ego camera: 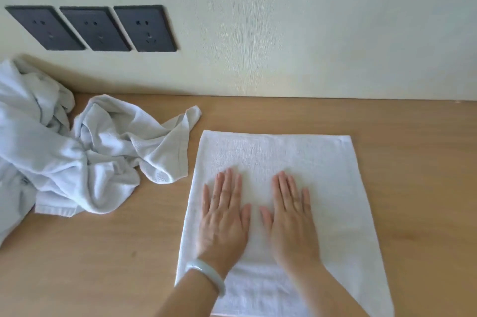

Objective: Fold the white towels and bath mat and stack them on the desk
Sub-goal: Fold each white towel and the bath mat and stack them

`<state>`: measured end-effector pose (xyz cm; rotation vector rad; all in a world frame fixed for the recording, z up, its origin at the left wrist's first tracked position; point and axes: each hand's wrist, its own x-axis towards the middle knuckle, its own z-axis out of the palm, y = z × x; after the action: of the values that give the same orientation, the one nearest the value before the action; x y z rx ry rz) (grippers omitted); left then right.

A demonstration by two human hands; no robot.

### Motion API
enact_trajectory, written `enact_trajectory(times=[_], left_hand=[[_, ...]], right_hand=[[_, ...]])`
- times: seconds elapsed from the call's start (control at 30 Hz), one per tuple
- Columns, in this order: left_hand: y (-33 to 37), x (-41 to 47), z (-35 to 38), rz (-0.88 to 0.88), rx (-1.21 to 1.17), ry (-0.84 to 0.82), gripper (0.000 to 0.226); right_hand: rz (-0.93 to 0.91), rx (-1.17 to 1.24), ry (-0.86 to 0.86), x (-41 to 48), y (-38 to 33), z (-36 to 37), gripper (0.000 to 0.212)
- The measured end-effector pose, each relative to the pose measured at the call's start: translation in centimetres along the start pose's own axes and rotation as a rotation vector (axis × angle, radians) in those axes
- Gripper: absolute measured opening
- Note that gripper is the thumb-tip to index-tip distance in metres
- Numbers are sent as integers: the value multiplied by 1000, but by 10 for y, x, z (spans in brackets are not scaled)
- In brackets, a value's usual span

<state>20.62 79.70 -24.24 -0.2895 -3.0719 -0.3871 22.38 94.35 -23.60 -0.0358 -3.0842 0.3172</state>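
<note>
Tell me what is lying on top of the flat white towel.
The left hand and the right hand lie palm-down on the towel, fingers straight; nothing else does. The cloth beneath them is covered.

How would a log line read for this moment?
towel: flat on desk | left hand: pressing towel | right hand: pressing towel | pile: crumpled, unfolded

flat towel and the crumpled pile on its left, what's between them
Only a narrow strip of bare desk, seen in the head view. The crumpled pile comes close to the flat towel without touching it.
</note>
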Motion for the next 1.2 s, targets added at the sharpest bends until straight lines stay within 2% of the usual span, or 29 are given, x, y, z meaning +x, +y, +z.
enact_trajectory(times=[0.2,0.27,0.3,0.4,0.47,0.5,0.7,0.9,0.97,1.03,1.1,1.2], left_hand=[[-46,-9,-14,-170,52,7,65],[-42,-19,-21,-226,23,16,68],[-30,-25,-24,-191,24,18,67],[24,-49,-17,55,-12,-25,61],[40,-62,-8,105,-31,-58,56],[37,-67,-6,94,-28,-78,55],[-21,-87,-27,-40,74,-105,58],[-48,-98,-41,14,40,-146,61],[-48,-104,-51,103,63,-162,66],[-42,-116,-60,279,86,-200,70],[-39,-129,-63,451,116,-265,65],[-45,-129,-62,560,159,-235,52]], right_hand=[[273,-99,-46,-32,93,-20,74],[373,-93,-36,-42,105,-28,82],[379,-82,-11,-45,96,-31,81],[157,8,17,-51,31,-23,65],[2,55,-9,-58,-4,-12,58],[-18,54,-37,-62,-10,-8,57],[54,-39,-75,-97,61,-23,62],[-116,43,-167,-113,99,-44,68],[-188,133,-183,-116,101,-52,72],[-282,157,-201,-127,104,-61,70],[-372,101,-218,-139,109,-65,58],[-464,5,-187,-143,119,-60,39]])
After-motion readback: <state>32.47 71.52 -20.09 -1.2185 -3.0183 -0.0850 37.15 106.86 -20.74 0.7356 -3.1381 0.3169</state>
